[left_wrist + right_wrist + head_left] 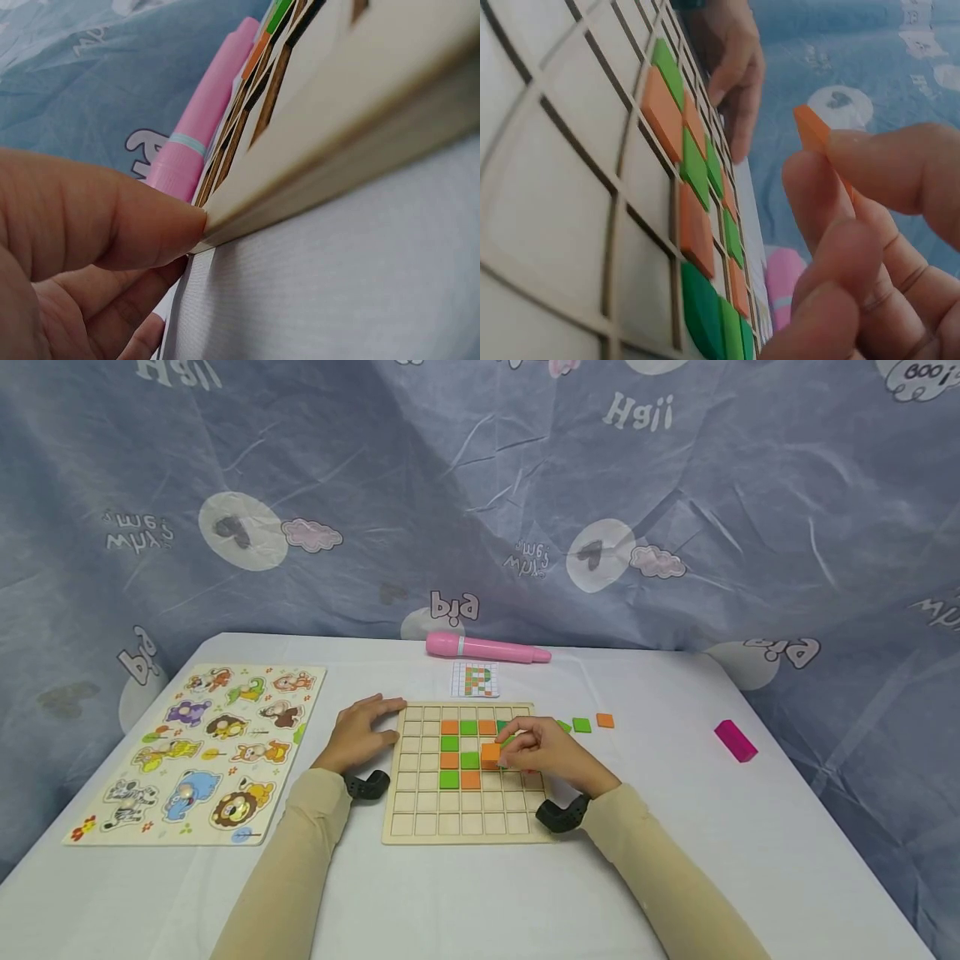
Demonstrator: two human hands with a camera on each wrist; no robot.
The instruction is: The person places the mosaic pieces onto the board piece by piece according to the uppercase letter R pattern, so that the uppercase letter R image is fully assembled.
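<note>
My right hand [551, 753] pinches a small orange square tile [810, 129] between thumb and forefinger, raised above a wooden grid board [480, 828]. In the board's cells lie several orange and green square tiles [468, 727]. A dark green rounded piece [702, 315] also sits in the grid, in the right wrist view. My left hand [356, 735] rests at the board's left edge. Its thumb [142, 225] touches the rim in the left wrist view, and the fingers are partly hidden behind it. Some cells are covered by the right hand.
Behind the board lie a patterned grid card [476, 680] and a pink pen-shaped thing [487, 648]. Loose green [581, 725] and orange [605, 720] tiles are right of the board. A magenta block [736, 741] lies farther right. An animal puzzle board [202, 760] occupies the left.
</note>
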